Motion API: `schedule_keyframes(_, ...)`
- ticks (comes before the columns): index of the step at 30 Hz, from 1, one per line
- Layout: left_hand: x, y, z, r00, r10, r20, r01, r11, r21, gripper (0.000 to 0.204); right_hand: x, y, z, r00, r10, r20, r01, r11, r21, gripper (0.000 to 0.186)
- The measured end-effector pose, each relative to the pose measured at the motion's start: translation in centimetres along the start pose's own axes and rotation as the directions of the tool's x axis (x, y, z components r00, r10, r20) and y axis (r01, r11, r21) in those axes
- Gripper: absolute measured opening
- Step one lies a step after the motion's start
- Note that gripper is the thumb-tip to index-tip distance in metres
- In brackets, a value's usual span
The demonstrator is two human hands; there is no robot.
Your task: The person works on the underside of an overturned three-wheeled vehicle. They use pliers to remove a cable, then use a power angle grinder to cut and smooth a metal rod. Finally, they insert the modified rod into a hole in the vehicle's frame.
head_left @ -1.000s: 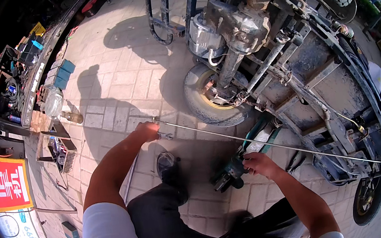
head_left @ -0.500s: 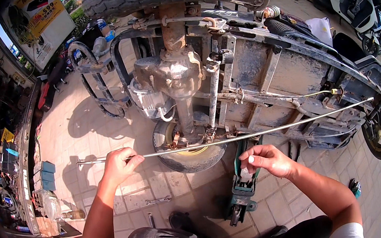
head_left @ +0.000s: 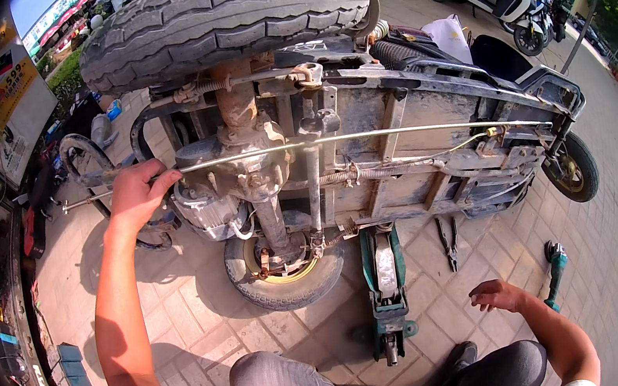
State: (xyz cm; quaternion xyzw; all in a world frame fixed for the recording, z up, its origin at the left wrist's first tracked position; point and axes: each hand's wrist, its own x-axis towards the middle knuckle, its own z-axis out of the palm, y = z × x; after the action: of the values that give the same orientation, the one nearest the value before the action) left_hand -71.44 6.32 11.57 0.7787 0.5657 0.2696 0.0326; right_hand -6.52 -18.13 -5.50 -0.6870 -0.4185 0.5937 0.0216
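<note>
The left hand (head_left: 139,193) is clamping its grip round the rod (head_left: 364,135) near one end, presumably leaving the long free part spanning the tipped vehicle (head_left: 424,110); I'm not managing to tell whether they're touching. The rod's tip is pointing toward the vehicle's right corner. The right hand (head_left: 500,296) is hovering above the pavement (head_left: 437,317), fingers loosely curled and apart, holding nothing I'm seeing. The jack (head_left: 385,269) is standing at the vehicle's lower edge, seemingly propping it; the pliers (head_left: 450,248) are lying beside. I'm noticing slim, shiny metal in the rod, rusty grime underneath the vehicle, and deep grooves in the upper tyre (head_left: 222,23).
</note>
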Motion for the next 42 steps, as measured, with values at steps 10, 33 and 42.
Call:
schedule_keyframes(10,0.6,-0.1,0.5,0.991,0.129,-0.022,-0.128,0.991,0.039,0.032,1.3,-1.7,9.5,0.835,0.055,0.547,-0.012,0.997,-0.082,0.048)
schedule_keyframes(33,0.6,-5.9,-0.5,0.992,-0.123,0.041,0.082,0.842,0.533,0.04,0.1,39.6,-9.8,-0.152,0.163,-0.975,-0.446,0.869,0.215,0.066)
schedule_keyframes(42,-2.3,10.9,1.6,0.993,-0.115,-0.03,0.113,0.834,0.541,0.043,5.5,42.9,-20.3,0.359,0.411,-0.838,-0.383,0.883,0.27,0.048)
